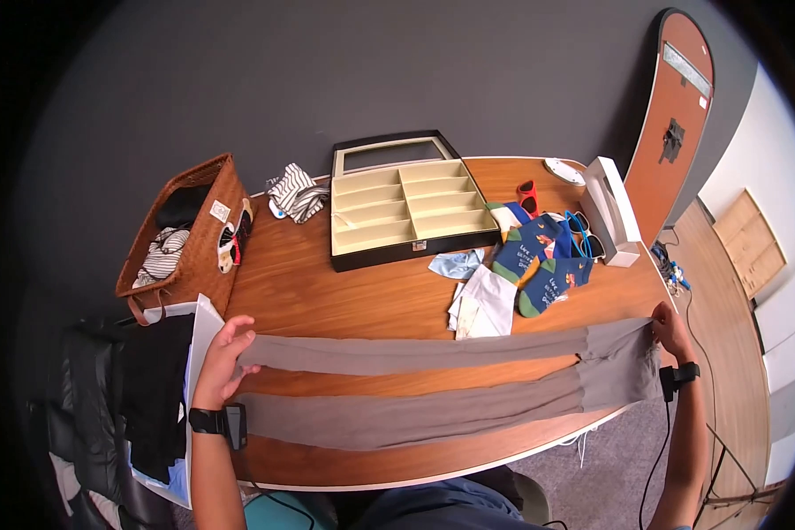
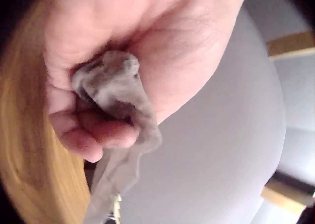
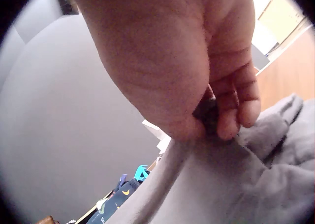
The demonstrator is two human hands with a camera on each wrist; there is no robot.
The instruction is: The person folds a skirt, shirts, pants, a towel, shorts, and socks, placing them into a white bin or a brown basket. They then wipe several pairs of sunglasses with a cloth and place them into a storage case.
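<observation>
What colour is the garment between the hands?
The garment is brownish grey, clearest in the head view.

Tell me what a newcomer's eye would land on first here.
Probably the grey tights, stretched along the near side of the wooden table, the left hand at the leg end and the right hand gripping the waist end. Behind them, toward the wall, stands an open black display case with cream compartments. Patterned navy socks lie by its right front corner.
</observation>
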